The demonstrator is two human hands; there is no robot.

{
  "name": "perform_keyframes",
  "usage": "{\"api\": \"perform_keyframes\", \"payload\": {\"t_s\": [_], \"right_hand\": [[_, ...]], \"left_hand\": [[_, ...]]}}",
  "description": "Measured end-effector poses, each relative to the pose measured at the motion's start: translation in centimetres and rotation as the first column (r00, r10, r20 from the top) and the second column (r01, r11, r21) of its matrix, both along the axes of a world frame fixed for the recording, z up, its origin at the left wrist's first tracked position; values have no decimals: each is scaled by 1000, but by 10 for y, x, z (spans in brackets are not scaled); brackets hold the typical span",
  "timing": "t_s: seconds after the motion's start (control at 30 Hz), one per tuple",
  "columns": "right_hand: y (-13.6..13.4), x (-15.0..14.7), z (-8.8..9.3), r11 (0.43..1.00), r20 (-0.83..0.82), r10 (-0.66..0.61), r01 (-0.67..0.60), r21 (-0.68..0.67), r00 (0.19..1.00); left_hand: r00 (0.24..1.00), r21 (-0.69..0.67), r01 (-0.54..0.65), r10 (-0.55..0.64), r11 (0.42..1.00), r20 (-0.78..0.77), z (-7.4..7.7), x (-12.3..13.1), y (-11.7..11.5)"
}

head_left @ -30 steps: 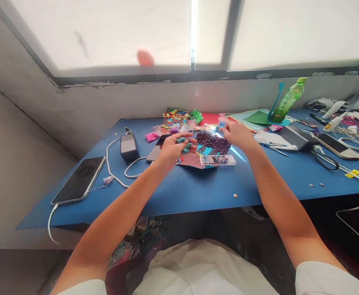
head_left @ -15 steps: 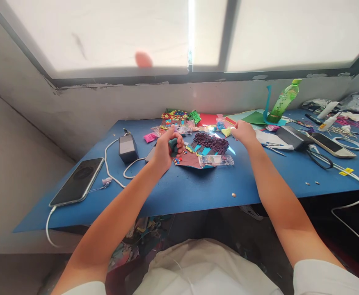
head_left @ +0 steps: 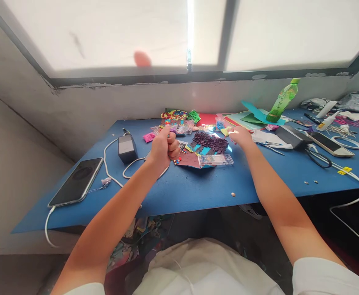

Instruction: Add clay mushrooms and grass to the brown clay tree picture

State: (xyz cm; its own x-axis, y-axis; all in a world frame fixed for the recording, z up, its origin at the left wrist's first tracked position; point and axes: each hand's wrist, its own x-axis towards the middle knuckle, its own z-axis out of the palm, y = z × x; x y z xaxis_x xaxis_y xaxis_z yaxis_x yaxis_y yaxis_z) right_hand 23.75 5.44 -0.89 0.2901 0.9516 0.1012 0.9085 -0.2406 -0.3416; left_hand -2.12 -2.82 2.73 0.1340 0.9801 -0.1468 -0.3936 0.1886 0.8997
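My left hand [head_left: 165, 148] is closed in a fist above the left end of a brown card craft piece [head_left: 190, 159]. Its fingers wrap a dark green lump that looks like modelling clay, now almost wholly hidden. On the craft piece are dark purple flakes [head_left: 211, 142], blue strips and small coloured beads [head_left: 178, 161]. A clear plastic case [head_left: 216, 159] lies across its front edge. My right hand [head_left: 240, 135] is low over the table, fingers curled, right beside a pale yellow packet [head_left: 225, 132]. What its fingertips hold, if anything, is hidden.
A green bottle [head_left: 284, 100] leans over coloured paper, including a blue sheet [head_left: 254, 111]. On the left are a phone [head_left: 76, 182], a black adapter [head_left: 127, 148] and white cables. Right of my arm lie a dark box [head_left: 293, 137] and another phone [head_left: 330, 143].
My left fingers have closed round the dark green lump, which showed between them before. The blue paper strip by the bottle has tipped over leftward. My right hand has shifted slightly down and left.
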Motion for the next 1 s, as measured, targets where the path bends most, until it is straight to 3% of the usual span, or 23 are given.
{"api": "perform_keyframes", "payload": {"t_s": [0.13, 0.37, 0.53, 0.73, 0.9, 1.0], "right_hand": [[2, 2, -2, 999, 1, 8, -8, -33, 1000], [7, 4, -3, 992, 16, -17, 19, -126, 1000], [6, 3, -3, 990, 41, -28, 33, -138, 999], [4, 0, 0, 992, 29, -30, 33, -124, 999], [2, -1, 2, 997, 0, -65, 65, -48, 998], [-2, -4, 4, 997, -17, -76, 76, -1, 997]], "left_hand": [[1000, -5, -11, 11, 1000, 19, -2, 0, 1], [987, 171, -67, 40, 983, 158, -9, 2, 6], [984, 108, -97, 79, 989, 163, -8, 3, 5], [934, 21, -133, 118, 991, 336, -7, -3, 8], [929, 66, -45, 18, 997, 369, -3, -4, 3], [948, 106, 19, -51, 994, 313, 1, -4, 0]]}}
